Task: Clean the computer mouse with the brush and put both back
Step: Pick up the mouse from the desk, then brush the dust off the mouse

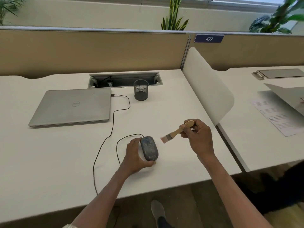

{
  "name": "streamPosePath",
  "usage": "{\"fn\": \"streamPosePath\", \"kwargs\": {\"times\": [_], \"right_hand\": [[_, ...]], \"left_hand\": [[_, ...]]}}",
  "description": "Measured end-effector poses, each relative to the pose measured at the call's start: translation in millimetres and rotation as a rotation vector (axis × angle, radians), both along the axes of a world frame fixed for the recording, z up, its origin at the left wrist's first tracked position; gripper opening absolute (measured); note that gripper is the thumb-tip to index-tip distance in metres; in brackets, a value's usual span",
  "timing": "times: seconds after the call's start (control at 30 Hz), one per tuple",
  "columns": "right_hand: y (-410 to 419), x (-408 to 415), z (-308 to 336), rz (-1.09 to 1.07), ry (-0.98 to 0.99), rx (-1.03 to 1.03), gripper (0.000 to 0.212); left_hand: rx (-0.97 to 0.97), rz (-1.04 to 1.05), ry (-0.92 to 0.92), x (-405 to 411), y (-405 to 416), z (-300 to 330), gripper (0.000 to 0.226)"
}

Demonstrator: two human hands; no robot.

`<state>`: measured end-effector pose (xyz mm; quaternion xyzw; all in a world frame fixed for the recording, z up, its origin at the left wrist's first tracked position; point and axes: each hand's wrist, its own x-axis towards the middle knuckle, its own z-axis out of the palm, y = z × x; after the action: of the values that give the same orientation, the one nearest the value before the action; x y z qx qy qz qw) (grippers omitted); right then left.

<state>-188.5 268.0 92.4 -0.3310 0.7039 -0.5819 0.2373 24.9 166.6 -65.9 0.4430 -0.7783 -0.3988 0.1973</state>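
Note:
A dark, dusty wired computer mouse [149, 148] is tipped on its side on the white desk [49, 162]. My left hand [134, 156] grips it from the left, thumb under its near end. My right hand [198, 136] holds a small wooden-handled brush [176, 131] by the handle. The brush's pale bristles point down-left and hover just right of the mouse's far end, apart from it. The mouse's black cable [113, 122] loops behind it and runs to the laptop.
A shut silver laptop [72, 106] lies at the back left. A black mesh pen cup [141, 90] stands in front of an open cable tray [125, 79]. A white divider [207, 86] bounds the desk on the right; papers [276, 117] lie beyond it.

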Motion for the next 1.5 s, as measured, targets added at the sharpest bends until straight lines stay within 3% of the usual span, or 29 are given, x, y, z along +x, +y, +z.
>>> {"fn": "streamPosePath", "kwargs": {"times": [0.2, 0.47, 0.7, 1.07, 1.5], "right_hand": [[25.3, 26.7, 1.2, 0.002, 0.057, -0.055, 0.013], [46.7, 46.2, 16.2, 0.072, 0.129, -0.078, 0.027], [83.1, 57.8, 31.6, 0.156, 0.210, -0.091, 0.026], [151.4, 84.8, 54.6, 0.283, 0.337, -0.060, 0.042], [169.0, 157.9, 66.3, 0.338, 0.483, 0.025, 0.052]], "left_hand": [[0.028, -0.061, 0.099, 22.3, 29.9, 19.3, 0.111], [0.033, -0.063, 0.140, 49.2, 78.5, 50.0, 0.123], [0.005, 0.011, 0.183, 63.6, 150.3, 78.0, 0.121], [-0.020, 0.111, 0.181, 88.4, 265.1, 94.9, 0.125], [-0.042, 0.103, 0.219, 137.3, 289.7, 91.9, 0.126]]}}
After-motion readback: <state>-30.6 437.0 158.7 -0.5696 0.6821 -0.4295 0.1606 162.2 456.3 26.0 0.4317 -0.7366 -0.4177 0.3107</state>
